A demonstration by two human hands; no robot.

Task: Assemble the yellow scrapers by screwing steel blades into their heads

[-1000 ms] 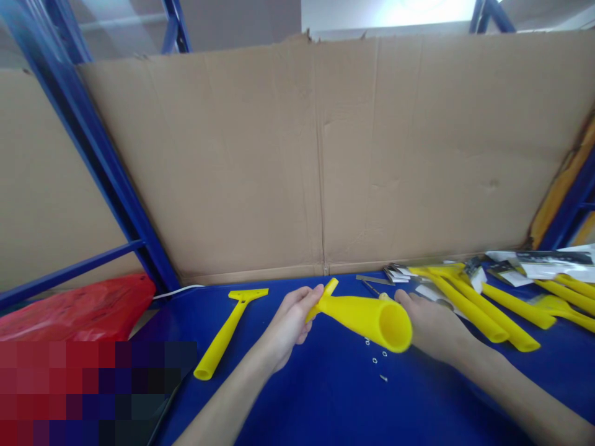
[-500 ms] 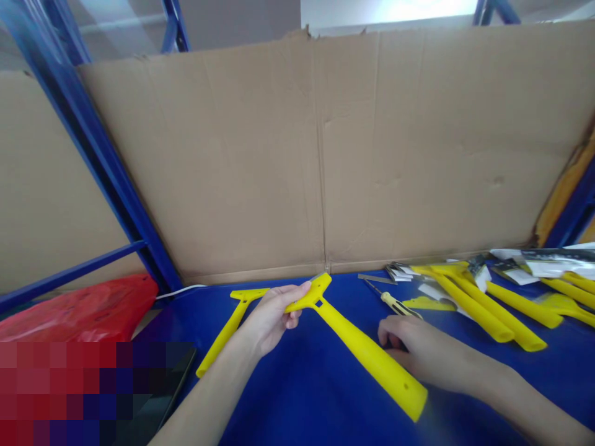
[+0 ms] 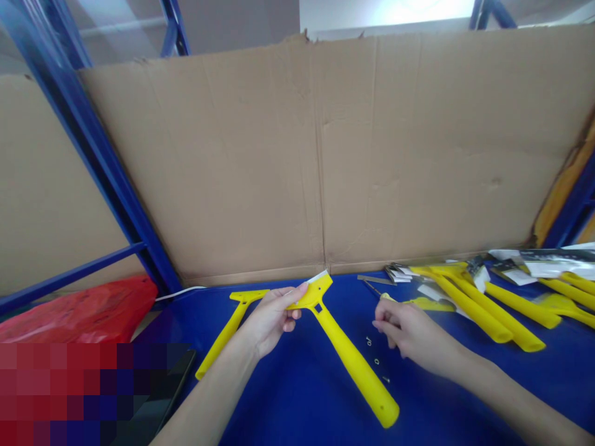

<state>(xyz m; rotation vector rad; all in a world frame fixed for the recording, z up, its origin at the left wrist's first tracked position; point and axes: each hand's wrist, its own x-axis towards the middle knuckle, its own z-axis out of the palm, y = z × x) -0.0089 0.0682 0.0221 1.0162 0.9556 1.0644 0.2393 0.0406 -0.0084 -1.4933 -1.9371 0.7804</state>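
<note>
My left hand (image 3: 277, 317) grips the head of a yellow scraper (image 3: 351, 356), thumb on top, with a thin pale blade edge showing at its far side. The scraper's long handle slopes down to the right. My right hand (image 3: 402, 325) is closed in a pinch above the blue surface; whatever it may hold is hidden. Behind it lies a screwdriver (image 3: 372, 287), its handle mostly covered by the hand. Several small screws and nuts (image 3: 377, 361) lie between the scraper handle and my right hand. A second yellow scraper (image 3: 223, 337) rests beyond my left wrist.
At right lie several yellow scrapers (image 3: 502, 313) with white and black packaging (image 3: 558, 263). Small metal blades (image 3: 397, 272) sit near the cardboard wall (image 3: 232, 173). A red plastic bag (image 3: 93, 306) and a dark flat object (image 3: 179, 387) are at left, beside the blue frame (image 3: 134, 232).
My right hand has lifted slightly and moved left, uncovering the screws and nuts and covering the screwdriver handle. The scraper in my left hand has turned, its handle end swinging left.
</note>
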